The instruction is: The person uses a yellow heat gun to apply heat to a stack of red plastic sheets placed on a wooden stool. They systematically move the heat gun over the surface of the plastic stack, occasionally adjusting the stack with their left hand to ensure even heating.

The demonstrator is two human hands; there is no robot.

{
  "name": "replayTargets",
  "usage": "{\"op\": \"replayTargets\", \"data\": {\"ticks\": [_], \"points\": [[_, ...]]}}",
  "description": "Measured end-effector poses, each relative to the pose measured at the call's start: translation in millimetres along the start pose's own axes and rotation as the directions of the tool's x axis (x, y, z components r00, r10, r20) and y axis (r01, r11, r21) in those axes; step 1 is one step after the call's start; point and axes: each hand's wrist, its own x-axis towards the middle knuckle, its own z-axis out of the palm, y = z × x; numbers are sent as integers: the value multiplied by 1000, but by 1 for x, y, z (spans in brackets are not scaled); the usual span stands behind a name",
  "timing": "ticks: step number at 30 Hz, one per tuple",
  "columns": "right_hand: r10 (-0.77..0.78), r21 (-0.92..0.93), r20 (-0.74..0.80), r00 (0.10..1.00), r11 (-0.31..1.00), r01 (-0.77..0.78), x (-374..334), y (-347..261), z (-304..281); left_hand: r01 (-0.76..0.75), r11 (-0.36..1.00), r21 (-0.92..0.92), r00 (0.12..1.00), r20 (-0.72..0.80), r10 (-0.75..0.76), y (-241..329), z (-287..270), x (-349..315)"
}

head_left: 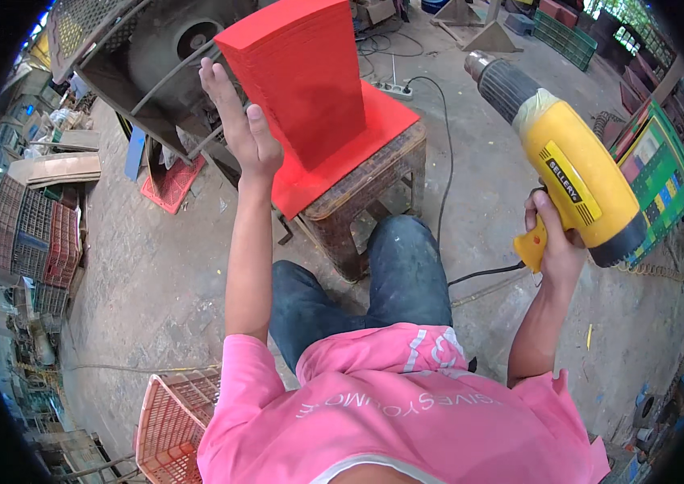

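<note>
My right hand [558, 234] is wrapped around the handle of a yellow heat gun [572, 157]. Its dark, metal-tipped nozzle points up and to the left, toward the far side, above the floor. My left hand [252, 141] is raised with the fingers stretched out, beside the left face of a tall red stack of thin sheets [310, 93]. Whether the palm touches the stack I cannot tell. Beneath the stack lies a wider flat red sheet [389, 117], resting on a worn brown stool [370, 177] in front of my knees.
A black cord [483, 274] trails from the heat gun, and a power strip [393, 90] lies behind the stool. A large fan in a metal frame [173, 56] stands at the far left. Plastic crates [173, 419] sit near my left side; colourful panels [656, 177] lean at the right.
</note>
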Motion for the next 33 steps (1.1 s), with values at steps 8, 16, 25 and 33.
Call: {"op": "replayTargets", "data": {"ticks": [8, 16, 25, 33], "points": [[-182, -496, 609, 772, 673, 549, -45, 31, -31, 49, 999, -18, 999, -5, -50, -3, -2, -15], [161, -402, 340, 926, 916, -12, -33, 17, 0, 111, 992, -56, 992, -46, -113, -5, -9, -35], [223, -344, 246, 943, 930, -130, -9, 29, 11, 212, 975, -71, 975, -58, -216, -7, -19, -62], [199, -385, 510, 837, 923, 15, -52, 21, 24, 232, 968, -93, 971, -42, -237, -8, -15, -67]]}}
